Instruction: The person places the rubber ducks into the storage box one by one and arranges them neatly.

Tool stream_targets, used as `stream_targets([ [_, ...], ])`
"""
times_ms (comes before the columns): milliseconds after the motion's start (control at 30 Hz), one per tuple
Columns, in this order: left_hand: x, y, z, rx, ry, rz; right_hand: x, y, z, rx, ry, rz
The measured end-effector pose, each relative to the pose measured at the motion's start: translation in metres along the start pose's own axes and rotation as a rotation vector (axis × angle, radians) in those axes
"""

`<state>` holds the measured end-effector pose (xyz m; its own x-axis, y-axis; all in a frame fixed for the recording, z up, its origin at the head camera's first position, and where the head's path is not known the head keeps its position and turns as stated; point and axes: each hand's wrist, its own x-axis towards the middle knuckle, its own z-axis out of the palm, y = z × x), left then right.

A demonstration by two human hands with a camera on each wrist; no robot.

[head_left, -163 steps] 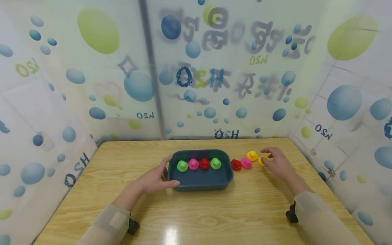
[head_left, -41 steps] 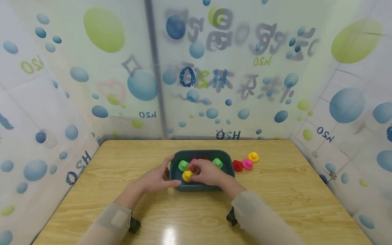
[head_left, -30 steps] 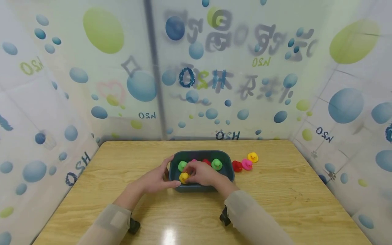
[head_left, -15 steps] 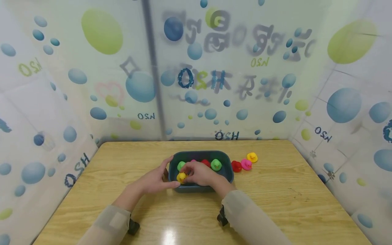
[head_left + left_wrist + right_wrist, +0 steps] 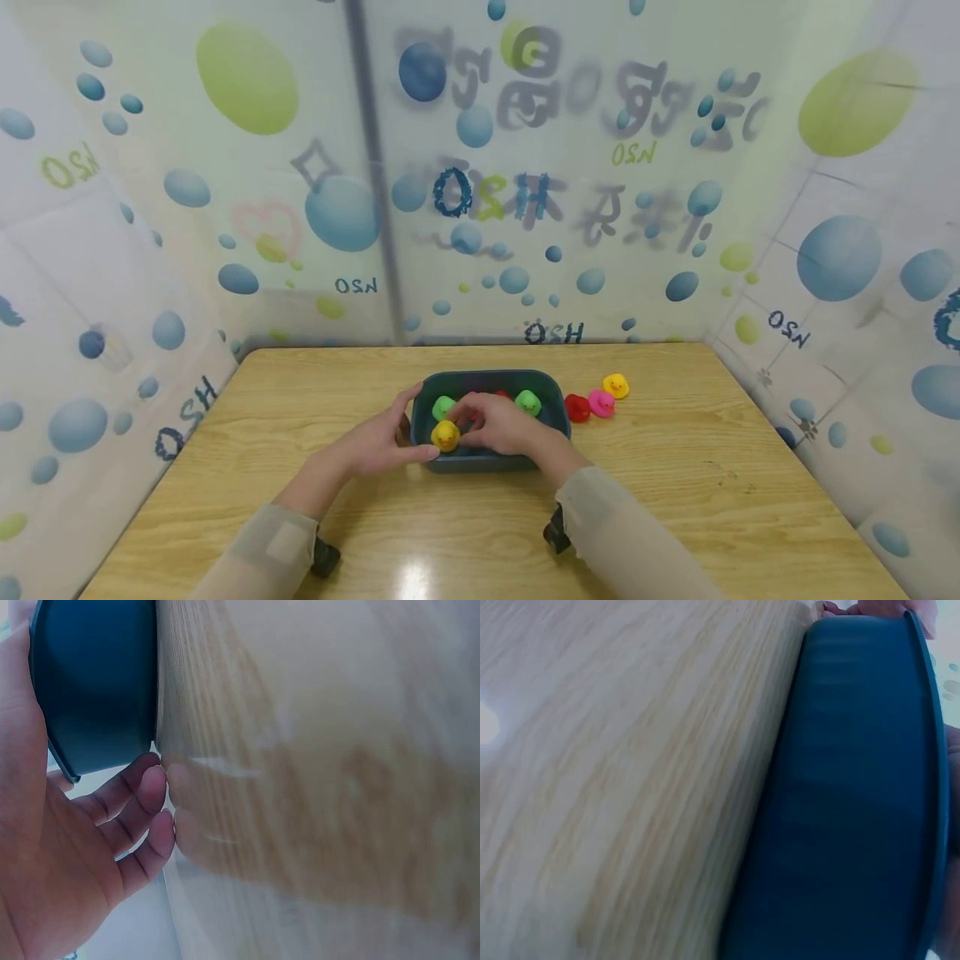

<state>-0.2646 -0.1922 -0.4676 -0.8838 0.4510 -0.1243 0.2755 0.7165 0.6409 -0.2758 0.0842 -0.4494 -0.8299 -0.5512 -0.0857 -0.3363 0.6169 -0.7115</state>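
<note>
Blue and green ovals cover the wall behind a wood table, whose grain runs wide to the left, right and near side of a dark teal tray. The tray sits toward the table's far edge, its floor showing between the right wrist and the right end. The left hand grips the tray's left end, thumb on the near rim; its wrist camera catches fingertips at the tabletop, hidden from the head view. The right hand reaches inside, thumb and fingers parted, apparently free of the yellow duck just beside them; its wrist camera shows the tray's outer side, not those fingertips. The duck, round and shiny, sits upright in the near left corner, bill forward. Behind are a left green duck and a right green duck; outside, right, a red duck, a pink duck and another yellow.
</note>
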Motion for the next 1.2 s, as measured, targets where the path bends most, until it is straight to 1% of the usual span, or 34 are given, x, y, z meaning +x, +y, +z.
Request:
stream_targets([
  [200, -0.001, 0.001, 0.0, 0.007, 0.006, -0.002, -0.011, 0.007, -0.011, 0.009, 0.006, -0.037],
  [400, -0.001, 0.002, 0.0, 0.01, 0.005, -0.023, -0.034, 0.012, -0.027, 0.012, 0.069, 0.013],
  [533, 0.0, 0.002, 0.0, 0.008, 0.005, -0.029, -0.049, 0.016, -0.039, 0.022, 0.108, 0.025],
  [833, -0.001, 0.002, 0.0, 0.005, 0.004, -0.034, -0.077, 0.033, -0.06, 0.003, 0.155, -0.003],
  [900, -0.001, 0.002, 0.0, 0.004, 0.005, -0.035, -0.084, 0.036, -0.064, 0.012, 0.166, -0.002],
  [1200, -0.001, 0.002, 0.0, 0.003, 0.006, -0.036, -0.107, 0.063, -0.081, 0.032, 0.238, 0.04],
])
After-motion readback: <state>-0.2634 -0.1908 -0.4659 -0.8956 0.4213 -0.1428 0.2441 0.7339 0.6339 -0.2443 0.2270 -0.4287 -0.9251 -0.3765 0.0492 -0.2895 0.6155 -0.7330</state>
